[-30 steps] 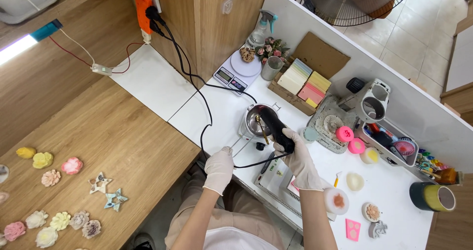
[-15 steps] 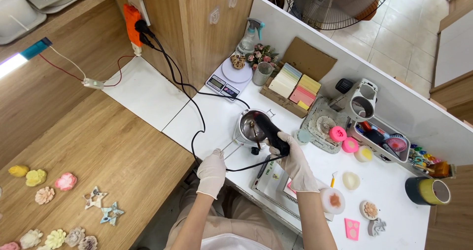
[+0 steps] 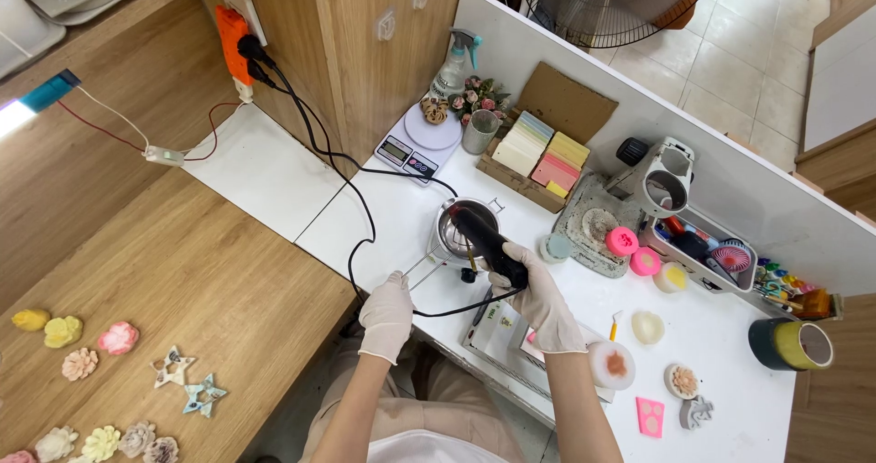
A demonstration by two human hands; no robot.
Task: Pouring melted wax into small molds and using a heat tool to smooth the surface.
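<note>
My right hand [image 3: 538, 301], in a white glove, grips a black heat gun [image 3: 485, 236] and points its nozzle down into a small steel pot [image 3: 453, 228] that sits on a little white hot plate. A stick stands in the pot. My left hand [image 3: 388, 313], also gloved, holds the pot's thin wire handle [image 3: 418, 268] at the near edge of the white table [image 3: 401, 209]. The gun's black cord [image 3: 358, 209] runs up to an orange power strip [image 3: 232, 35] on the wooden wall.
Behind the pot are a digital scale [image 3: 418, 144], a spray bottle [image 3: 449, 67], a metal cup [image 3: 478, 132] and a box of coloured bars [image 3: 544, 161]. Moulds, a tape roll [image 3: 792, 343] and a tool tray [image 3: 704, 253] lie right. Flower casts [image 3: 119, 338] dot the wooden table left.
The view has shifted slightly, so everything sits a little lower left in frame. Both hands stay as they were, on the heat gun and the pot handle.
</note>
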